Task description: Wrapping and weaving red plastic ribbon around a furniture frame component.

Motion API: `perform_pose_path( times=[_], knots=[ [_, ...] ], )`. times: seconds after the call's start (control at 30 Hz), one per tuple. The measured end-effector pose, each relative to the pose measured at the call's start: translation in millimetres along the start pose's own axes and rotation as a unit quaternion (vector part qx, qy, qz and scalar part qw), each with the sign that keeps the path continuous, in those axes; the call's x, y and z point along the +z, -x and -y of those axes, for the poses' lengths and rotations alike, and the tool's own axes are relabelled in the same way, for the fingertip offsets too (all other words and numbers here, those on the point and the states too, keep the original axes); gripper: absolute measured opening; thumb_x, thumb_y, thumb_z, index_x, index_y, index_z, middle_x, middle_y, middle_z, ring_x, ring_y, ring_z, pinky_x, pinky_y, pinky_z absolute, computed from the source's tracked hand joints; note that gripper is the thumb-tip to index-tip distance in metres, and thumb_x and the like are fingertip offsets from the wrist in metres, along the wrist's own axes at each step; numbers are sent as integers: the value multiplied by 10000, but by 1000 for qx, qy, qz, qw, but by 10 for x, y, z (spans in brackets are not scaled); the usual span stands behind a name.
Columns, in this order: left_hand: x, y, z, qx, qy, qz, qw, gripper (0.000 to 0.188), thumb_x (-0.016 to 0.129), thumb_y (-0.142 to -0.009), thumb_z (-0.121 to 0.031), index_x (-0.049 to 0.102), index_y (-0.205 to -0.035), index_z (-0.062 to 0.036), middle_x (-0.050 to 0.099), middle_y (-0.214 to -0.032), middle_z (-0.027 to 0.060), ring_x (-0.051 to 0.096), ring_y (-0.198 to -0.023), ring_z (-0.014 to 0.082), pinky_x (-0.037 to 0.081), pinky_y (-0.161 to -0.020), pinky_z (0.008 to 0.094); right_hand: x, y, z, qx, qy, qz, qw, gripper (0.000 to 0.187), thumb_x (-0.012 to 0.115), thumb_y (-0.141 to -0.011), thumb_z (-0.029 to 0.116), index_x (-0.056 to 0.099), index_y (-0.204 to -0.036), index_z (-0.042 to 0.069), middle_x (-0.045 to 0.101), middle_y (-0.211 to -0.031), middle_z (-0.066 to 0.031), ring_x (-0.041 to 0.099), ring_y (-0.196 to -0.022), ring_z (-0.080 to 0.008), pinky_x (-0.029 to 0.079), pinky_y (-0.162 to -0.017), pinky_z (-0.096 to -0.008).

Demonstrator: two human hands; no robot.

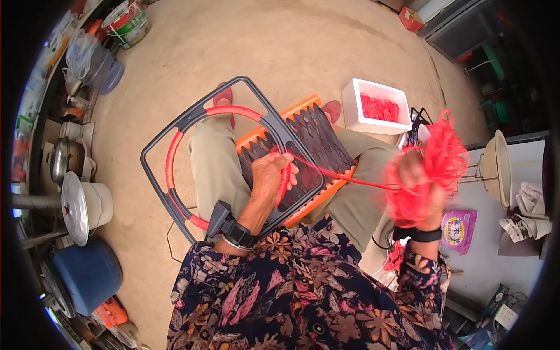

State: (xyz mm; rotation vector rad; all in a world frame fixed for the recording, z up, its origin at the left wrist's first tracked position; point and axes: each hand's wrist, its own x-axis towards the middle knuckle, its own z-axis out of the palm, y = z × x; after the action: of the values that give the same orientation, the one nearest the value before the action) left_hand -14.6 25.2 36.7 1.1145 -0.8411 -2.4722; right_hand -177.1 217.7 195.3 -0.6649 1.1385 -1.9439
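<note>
A dark grey plastic frame (271, 123) with a round ring inside it leans across my lap. Red strip covers several stretches of the ring (173, 153), with dark parts between them. My left hand (270, 177) is closed around the ring's right side, pinching the red strip there. From that spot the strip (350, 178) runs taut to my right hand (434, 204). Blurred by motion, my right hand is closed on a loose bundle of red strip (446, 149). Beneath the frame, between my legs, lies a black latticed piece with orange edges (315, 134).
A white foam box (379, 123) with more red strip stands beyond my right knee. Along the left are a lidded white pot (99, 204), a blue tub (90, 274) and a bucket (128, 26). A purple packet (458, 231) lies at the right.
</note>
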Motion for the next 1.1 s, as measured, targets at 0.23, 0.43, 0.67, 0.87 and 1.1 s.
perform_pose_path(
  times=[0.23, 0.43, 0.67, 0.87, 1.1],
  knots=[
    [112, 39, -48, -19, 28, 60, 998, 133, 577, -912, -112, 560, -871, 13, 615, -651, 118, 534, -408, 155, 390, -341, 263, -813, 522, 894, 26, 22, -125, 992, 146, 496, -973, 220, 479, -889, 102, 383, -681, 15, 360, -507, -60, 281, -401, -188],
    [132, 69, 164, -9, -9, 55, 998, 115, 563, -918, -86, 517, -863, 4, 625, -685, 164, 557, -423, 187, 403, -344, 273, -777, 38, 527, -45, 578, -296, 759, 272, 519, -970, 258, 610, -1037, 11, 592, -735, 22, 527, -655, -54, 419, -578, -191],
    [189, 238, 295, -3, -55, 75, 996, 94, 524, -895, -30, 575, -829, 12, 636, -661, 132, 566, -420, 158, 433, -359, 258, 725, -760, -373, -8, 571, 119, 812, 338, 517, -952, 286, 635, -994, -27, 629, -891, -129, 621, -836, -230, 486, -723, -323],
    [294, 281, 388, 34, -112, 99, 988, 113, 516, -875, -21, 594, -813, 32, 619, -623, 98, 573, -435, 148, 449, -385, 264, 653, -978, -1536, -89, 777, 348, 517, 478, 563, -877, 467, 673, -843, 3, 617, -815, -143, 579, -798, -317, 474, -722, -414],
    [237, 172, 87, -8, -132, 51, 990, 123, 513, -901, -73, 584, -892, 26, 618, -664, 105, 579, -471, 156, 468, -402, 262, 955, -1017, -821, -63, 539, 126, 831, 293, 544, -918, 253, 653, -799, 9, 628, -707, -128, 606, -643, -277, 467, -574, -358]
  ],
)
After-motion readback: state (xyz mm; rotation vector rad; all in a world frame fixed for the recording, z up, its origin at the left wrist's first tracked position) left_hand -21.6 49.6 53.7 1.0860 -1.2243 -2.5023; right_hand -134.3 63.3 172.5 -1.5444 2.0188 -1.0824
